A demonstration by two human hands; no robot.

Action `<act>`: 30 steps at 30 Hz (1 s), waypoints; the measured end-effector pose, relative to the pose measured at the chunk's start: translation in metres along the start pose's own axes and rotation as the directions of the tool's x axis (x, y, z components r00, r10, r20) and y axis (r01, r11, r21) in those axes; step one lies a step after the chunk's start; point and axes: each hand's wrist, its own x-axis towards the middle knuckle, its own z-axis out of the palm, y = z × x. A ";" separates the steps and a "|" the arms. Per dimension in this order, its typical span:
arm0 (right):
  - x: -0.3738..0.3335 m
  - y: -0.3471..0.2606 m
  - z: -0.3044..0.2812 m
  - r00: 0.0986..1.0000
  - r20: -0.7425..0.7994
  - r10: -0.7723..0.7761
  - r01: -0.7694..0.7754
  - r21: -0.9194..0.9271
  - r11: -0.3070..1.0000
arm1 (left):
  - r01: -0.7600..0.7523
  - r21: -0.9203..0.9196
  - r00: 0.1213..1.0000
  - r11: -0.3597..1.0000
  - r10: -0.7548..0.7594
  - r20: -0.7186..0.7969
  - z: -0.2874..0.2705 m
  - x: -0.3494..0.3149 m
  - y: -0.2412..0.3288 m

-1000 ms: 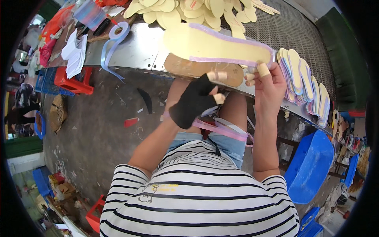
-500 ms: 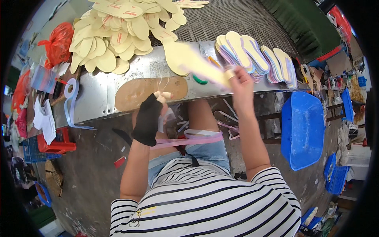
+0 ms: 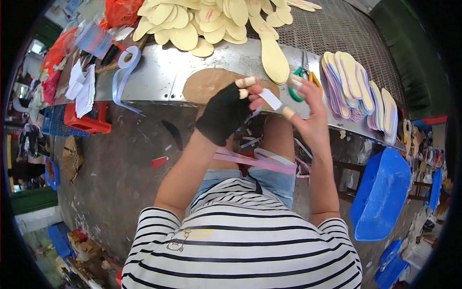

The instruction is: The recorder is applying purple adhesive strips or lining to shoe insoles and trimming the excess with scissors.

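Note:
My left hand (image 3: 231,107), in a black fingerless glove with tape round the fingertips, pinches a short white ribbon strip (image 3: 270,99) above the table's front edge. Just right of the strip's free end is my right hand (image 3: 310,103), its taped thumb and fingers spread with nothing between them. Beneath the left hand lies a brown insole-shaped board (image 3: 206,83), partly covered by it. A single pale yellow insole (image 3: 275,60) lies beyond the strip. Green-and-orange-handled scissors (image 3: 305,72) rest behind my right fingers, which hide part of them.
A heap of pale yellow insoles (image 3: 187,36) covers the back of the metal table (image 3: 154,72). Stacked insoles with pastel edges (image 3: 356,86) stand at the right. A ribbon roll (image 3: 129,59) trails at the left. Pink ribbon (image 3: 269,164) crosses my lap; a blue tub (image 3: 382,195) is at the right.
The insole my right hand held is out of it, and that hand has opened. My left hand has moved forward with the ribbon strip. The whole view has shifted, with the table appearing farther right.

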 end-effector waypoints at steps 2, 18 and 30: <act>0.012 0.007 0.021 0.977 0.045 -0.208 0.198 0.160 0.967 | 0.007 -0.004 0.997 1.000 -0.006 0.071 -0.011 0.011 -0.010; 0.014 0.072 0.041 0.828 0.124 0.547 -0.445 0.739 0.506 | -0.268 0.397 0.956 -0.878 -0.294 -0.005 0.023 0.219 0.024; 0.019 0.068 0.050 0.907 0.190 0.376 -0.363 0.805 0.470 | -0.400 0.333 0.903 -0.854 -0.307 0.300 0.001 0.189 0.056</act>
